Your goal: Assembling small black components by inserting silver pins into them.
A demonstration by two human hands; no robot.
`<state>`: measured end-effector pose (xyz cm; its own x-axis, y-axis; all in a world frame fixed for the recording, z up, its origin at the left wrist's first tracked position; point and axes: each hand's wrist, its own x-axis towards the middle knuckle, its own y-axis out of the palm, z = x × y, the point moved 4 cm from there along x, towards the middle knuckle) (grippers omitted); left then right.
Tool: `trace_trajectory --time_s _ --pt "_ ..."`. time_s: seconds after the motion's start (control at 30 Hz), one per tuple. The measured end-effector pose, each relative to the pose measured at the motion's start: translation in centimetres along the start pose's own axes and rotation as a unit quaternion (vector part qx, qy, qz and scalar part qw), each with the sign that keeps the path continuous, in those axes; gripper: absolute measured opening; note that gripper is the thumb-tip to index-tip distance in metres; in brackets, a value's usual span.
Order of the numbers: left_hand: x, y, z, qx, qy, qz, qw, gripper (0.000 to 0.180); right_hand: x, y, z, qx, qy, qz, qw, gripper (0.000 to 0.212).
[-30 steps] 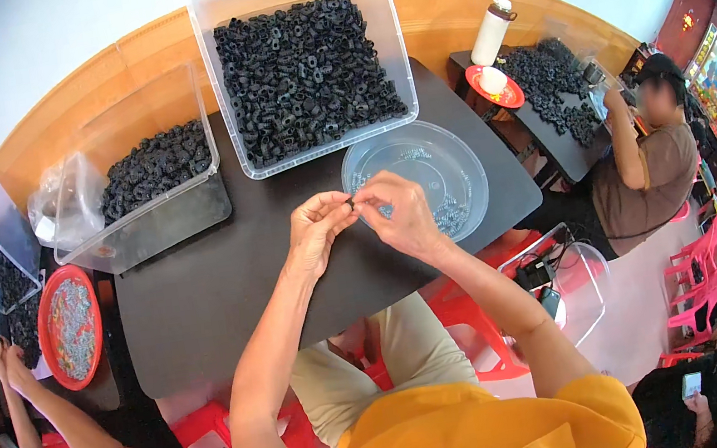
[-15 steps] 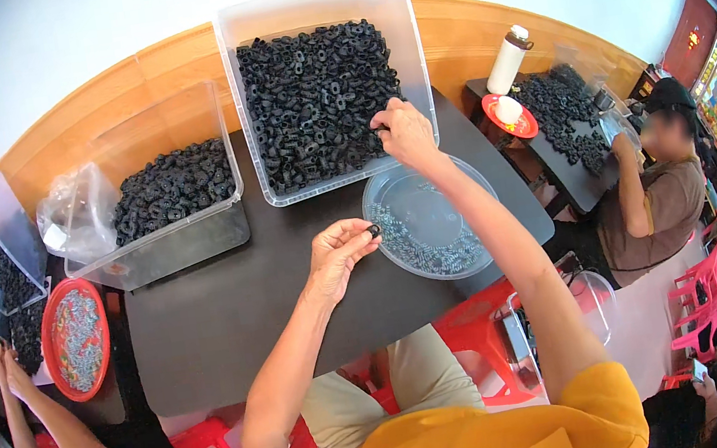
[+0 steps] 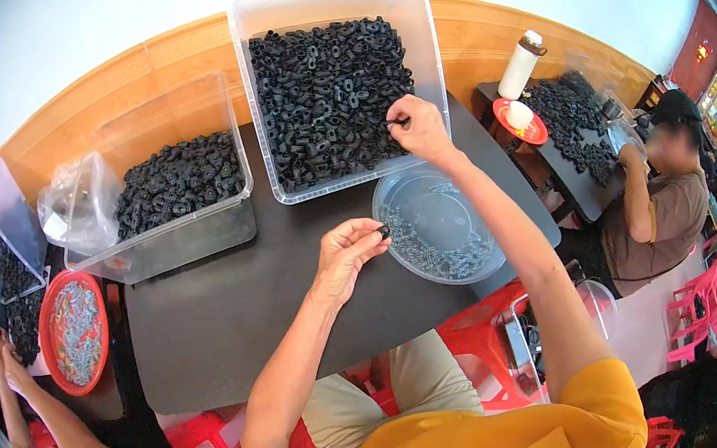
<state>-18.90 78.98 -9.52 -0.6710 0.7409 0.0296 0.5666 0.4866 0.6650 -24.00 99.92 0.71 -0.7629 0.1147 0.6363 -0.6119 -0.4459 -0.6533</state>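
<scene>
My left hand (image 3: 347, 258) is pinched around a small black plastic piece (image 3: 384, 232), held above the dark table beside a round clear tub lid or shallow dish (image 3: 451, 227). Small metal springs (image 3: 421, 247) lie scattered in that dish. Over the right side of a tall clear bin (image 3: 356, 180), filled with black oval plastic pieces (image 3: 331, 90), my right hand (image 3: 422, 130) has thumb and fingers closed on another black piece (image 3: 397, 122). My right forearm passes over the edge of the dish.
A second clear bin (image 3: 247, 189) of black pieces and a crumpled plastic bag (image 3: 81, 203) stand left. Beyond is a red basin (image 3: 103, 351) of springs, near another person's hands (image 3: 6, 356). To the right, a person (image 3: 663, 204) sits by a bottle (image 3: 523, 63) and black pieces.
The whole view has shifted slightly, with the bins and dish appearing further right. A black piece now shows more plainly between my right fingertips. My left hand keeps its pinch.
</scene>
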Motion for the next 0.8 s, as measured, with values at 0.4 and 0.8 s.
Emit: trace_trajectory --time_s 0.4,0.8 --pt "0.2 -0.5 0.2 0.001 0.005 -0.001 1.000 0.013 -4.1 -2.1 2.6 0.599 0.216 0.075 0.767 0.007" --pt "-0.1 -0.1 -0.1 0.017 0.019 0.011 1.000 0.013 -13.0 -1.6 7.0 0.516 0.304 0.216 0.771 0.018"
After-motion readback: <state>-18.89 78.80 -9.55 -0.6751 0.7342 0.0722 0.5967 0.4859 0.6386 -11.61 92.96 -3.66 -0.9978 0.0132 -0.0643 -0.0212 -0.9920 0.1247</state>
